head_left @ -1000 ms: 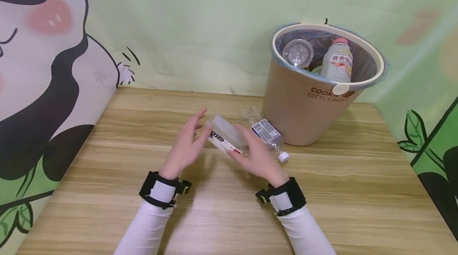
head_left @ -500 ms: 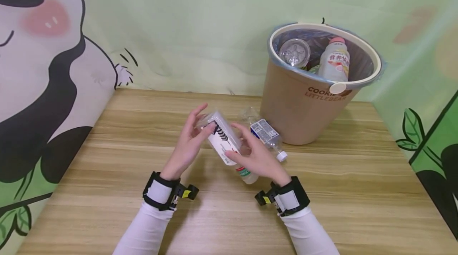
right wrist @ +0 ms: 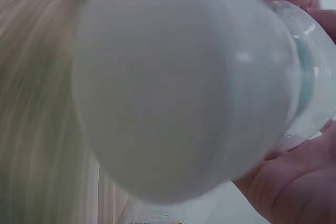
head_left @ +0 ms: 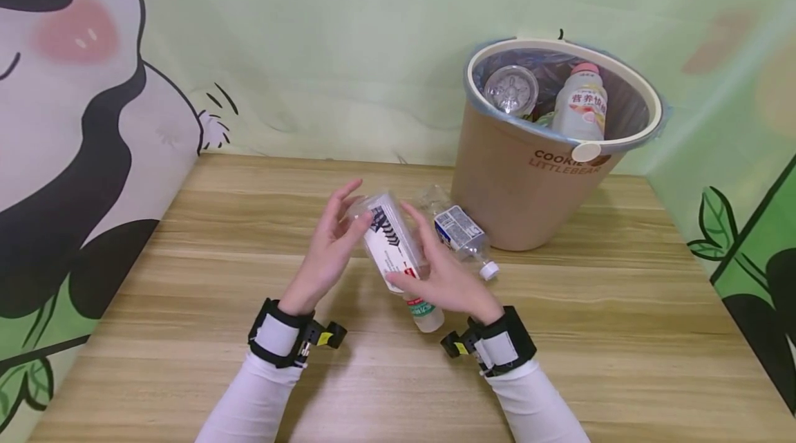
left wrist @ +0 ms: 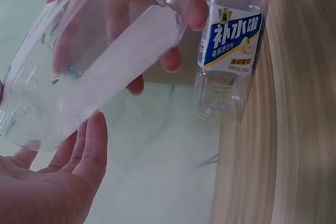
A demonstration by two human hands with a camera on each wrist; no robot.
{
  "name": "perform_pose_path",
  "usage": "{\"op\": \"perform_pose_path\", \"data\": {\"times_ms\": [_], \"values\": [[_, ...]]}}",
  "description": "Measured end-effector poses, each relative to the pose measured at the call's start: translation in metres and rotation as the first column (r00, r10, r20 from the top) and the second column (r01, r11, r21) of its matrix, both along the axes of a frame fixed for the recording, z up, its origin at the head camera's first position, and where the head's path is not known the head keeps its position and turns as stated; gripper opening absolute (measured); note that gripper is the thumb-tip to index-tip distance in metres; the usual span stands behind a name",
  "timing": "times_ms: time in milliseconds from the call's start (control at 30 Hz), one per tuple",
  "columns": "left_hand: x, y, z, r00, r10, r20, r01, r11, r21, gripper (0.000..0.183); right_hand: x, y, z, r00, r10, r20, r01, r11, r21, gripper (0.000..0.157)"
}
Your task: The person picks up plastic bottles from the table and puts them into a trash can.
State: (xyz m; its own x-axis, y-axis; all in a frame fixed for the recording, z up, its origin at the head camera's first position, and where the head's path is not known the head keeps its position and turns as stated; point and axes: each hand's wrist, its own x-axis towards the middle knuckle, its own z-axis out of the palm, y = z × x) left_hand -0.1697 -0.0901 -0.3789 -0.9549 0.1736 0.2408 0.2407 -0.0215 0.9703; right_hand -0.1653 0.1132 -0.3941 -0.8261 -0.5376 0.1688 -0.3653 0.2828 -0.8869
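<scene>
A clear plastic bottle (head_left: pixel 394 239) with a white label is held tilted above the table between both hands, its capped end toward the person. My left hand (head_left: pixel 325 253) holds it near the base, thumb on the label. My right hand (head_left: pixel 449 276) grips it toward the neck, thumb across the label's lower part. The white cap (right wrist: pixel 157 87), with green and red print beside it in the head view, fills much of the right wrist view. Another clear bottle (left wrist: pixel 231 40), blue-and-white labelled and white-capped, lies on the table just beyond the right hand.
A beige bin (head_left: pixel 510 187) with a bluish liner stands at the back right, close to the lying bottle. Inside it are a pink-capped bottle (head_left: pixel 581 108) and a clear round container (head_left: pixel 511 90). A printed cloth backdrop (head_left: pixel 323 63) rises behind the wooden table (head_left: pixel 249 222).
The bottle has turned in the hands, so its label faces up more fully and its capped end now shows below the right hand. Both hands stay in nearly the same place.
</scene>
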Motion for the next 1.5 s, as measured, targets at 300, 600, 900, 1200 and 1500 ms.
{"op": "perform_pose_path", "data": {"times_ms": [300,600,900,1200,1500], "values": [[0.001,0.003,0.003,0.995,0.072,-0.064,-0.075,0.996,-0.044,0.044,0.011,0.001,0.028,0.993,-0.110,-0.042,0.107,0.993,-0.057,0.093],[0.017,0.013,0.026,0.985,0.119,-0.124,-0.145,0.961,-0.234,0.046,0.008,0.014,0.045,0.980,-0.156,-0.128,0.133,0.977,-0.167,0.087],[-0.003,0.020,0.008,0.963,0.094,-0.253,-0.170,0.940,-0.297,0.049,-0.013,0.032,0.057,0.957,-0.183,-0.226,0.127,0.962,-0.243,0.086],[-0.004,0.025,0.012,0.949,0.079,-0.305,-0.184,0.925,-0.334,0.049,-0.026,0.044,0.113,0.924,-0.233,-0.304,0.102,0.914,-0.393,0.081],[-0.003,0.027,0.011,0.949,0.079,-0.305,-0.187,0.921,-0.342,0.051,-0.037,0.066,0.178,0.894,-0.358,-0.271,0.132,0.786,-0.603,0.079]]}}
